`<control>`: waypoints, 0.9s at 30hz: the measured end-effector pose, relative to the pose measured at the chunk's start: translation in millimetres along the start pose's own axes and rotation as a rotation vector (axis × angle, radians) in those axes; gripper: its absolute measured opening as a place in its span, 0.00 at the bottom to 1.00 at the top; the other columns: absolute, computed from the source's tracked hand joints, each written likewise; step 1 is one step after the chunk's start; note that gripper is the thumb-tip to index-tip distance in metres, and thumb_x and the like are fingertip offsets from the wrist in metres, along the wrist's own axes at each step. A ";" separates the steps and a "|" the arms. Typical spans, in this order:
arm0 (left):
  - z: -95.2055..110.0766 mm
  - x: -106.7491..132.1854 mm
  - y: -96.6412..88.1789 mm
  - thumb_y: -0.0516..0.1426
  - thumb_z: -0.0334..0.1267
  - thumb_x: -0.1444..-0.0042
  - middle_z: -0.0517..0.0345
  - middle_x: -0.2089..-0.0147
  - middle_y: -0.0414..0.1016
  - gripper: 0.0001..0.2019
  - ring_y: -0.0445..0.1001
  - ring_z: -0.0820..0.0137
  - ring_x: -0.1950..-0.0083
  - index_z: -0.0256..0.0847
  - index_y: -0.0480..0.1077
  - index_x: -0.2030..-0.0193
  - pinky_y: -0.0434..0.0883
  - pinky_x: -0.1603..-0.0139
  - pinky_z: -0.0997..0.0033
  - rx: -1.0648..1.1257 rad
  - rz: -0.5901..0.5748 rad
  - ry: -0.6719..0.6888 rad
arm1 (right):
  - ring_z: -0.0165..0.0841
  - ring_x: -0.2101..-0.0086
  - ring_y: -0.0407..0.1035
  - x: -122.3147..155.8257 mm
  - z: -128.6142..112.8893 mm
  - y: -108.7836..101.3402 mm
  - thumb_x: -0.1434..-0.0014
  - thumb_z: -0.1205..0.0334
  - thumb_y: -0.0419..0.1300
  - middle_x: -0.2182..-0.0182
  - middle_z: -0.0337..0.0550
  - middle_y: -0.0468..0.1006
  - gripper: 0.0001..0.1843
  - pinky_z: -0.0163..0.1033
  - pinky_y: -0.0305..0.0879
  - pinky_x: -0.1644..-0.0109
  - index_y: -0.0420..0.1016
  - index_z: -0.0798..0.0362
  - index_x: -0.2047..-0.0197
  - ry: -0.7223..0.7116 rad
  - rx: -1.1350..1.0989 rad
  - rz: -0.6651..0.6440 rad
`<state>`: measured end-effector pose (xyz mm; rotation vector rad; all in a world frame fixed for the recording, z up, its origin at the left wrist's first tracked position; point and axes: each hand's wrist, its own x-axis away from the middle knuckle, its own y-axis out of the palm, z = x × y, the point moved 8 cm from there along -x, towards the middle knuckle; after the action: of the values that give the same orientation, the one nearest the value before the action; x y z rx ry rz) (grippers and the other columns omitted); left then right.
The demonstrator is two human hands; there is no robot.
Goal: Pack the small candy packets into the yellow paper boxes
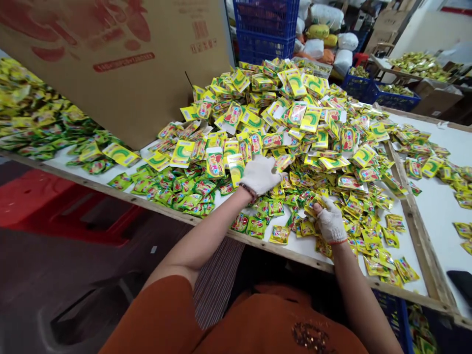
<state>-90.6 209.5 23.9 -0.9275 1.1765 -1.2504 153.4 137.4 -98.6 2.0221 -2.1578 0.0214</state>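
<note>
Both my hands wear white knit gloves. My left hand [260, 174] is over the front of a heap of small yellow-and-green cartons [254, 118]. Its thumb and fingers close around the end of a small carton [283, 162]. Lower and to the right, my right hand [332, 222] is curled among small yellow sachets [356, 206], its bare thumb tip showing. What lies inside its fingers is hidden. Green sachets [184, 189] are spread along the table edge to the left, below the cartons. One yellow sachet [279, 234] lies flat near the front edge between my hands.
A large cardboard box [162, 93] stands on the white table at the left, with more sachets [37, 113] beyond it. A wooden strip [415, 231] divides the tabletop at right. Blue crates [263, 44] stand behind. A red stool [62, 206] is at lower left.
</note>
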 end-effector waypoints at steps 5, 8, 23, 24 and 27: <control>56.6 36.4 11.5 0.52 0.47 0.36 0.46 0.45 0.73 0.19 0.73 0.59 0.46 0.41 0.68 0.43 0.68 0.48 0.61 -0.001 -0.050 0.489 | 0.28 0.77 0.73 -0.7 0.8 -3.8 0.53 0.45 0.71 0.66 0.37 0.79 0.32 0.30 0.68 0.81 0.71 0.50 0.49 0.068 -0.123 0.143; 78.4 41.8 35.6 0.58 0.33 0.44 0.44 0.31 0.61 0.28 0.63 0.53 0.33 0.43 0.63 0.35 0.61 0.36 0.52 -0.130 -0.111 0.801 | 0.28 0.77 0.73 -4.2 2.9 -7.7 0.54 0.46 0.71 0.64 0.38 0.79 0.30 0.30 0.69 0.81 0.71 0.51 0.52 0.080 -0.111 0.184; 130.2 27.0 44.8 0.51 0.35 0.38 0.54 0.49 0.77 0.12 0.73 0.65 0.46 0.44 0.70 0.50 0.64 0.38 0.60 0.121 -0.279 1.025 | 0.27 0.72 0.74 -1.5 -9.9 -68.0 0.47 0.50 0.66 0.56 0.42 0.79 0.36 0.31 0.71 0.76 0.63 0.48 0.37 -0.085 -0.370 0.639; 126.4 25.5 43.3 0.51 0.38 0.37 0.54 0.50 0.77 0.13 0.74 0.66 0.49 0.44 0.69 0.48 0.67 0.43 0.63 0.171 -0.356 0.952 | 0.27 0.73 0.74 -1.4 -9.6 -67.0 0.47 0.49 0.67 0.58 0.42 0.79 0.35 0.30 0.69 0.77 0.64 0.48 0.39 -0.076 -0.365 0.628; 112.2 29.0 52.4 0.53 0.46 0.37 0.56 0.50 0.77 0.17 0.75 0.66 0.53 0.45 0.67 0.44 0.70 0.54 0.69 0.201 -0.597 0.742 | 0.29 0.72 0.75 -3.0 -9.1 -61.8 0.49 0.45 0.68 0.61 0.42 0.78 0.35 0.31 0.69 0.77 0.67 0.49 0.42 -0.074 -0.310 0.554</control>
<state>27.8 177.5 -9.6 -0.6916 1.3302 -2.2836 215.9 137.1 -97.1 1.2400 -2.5093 -0.2957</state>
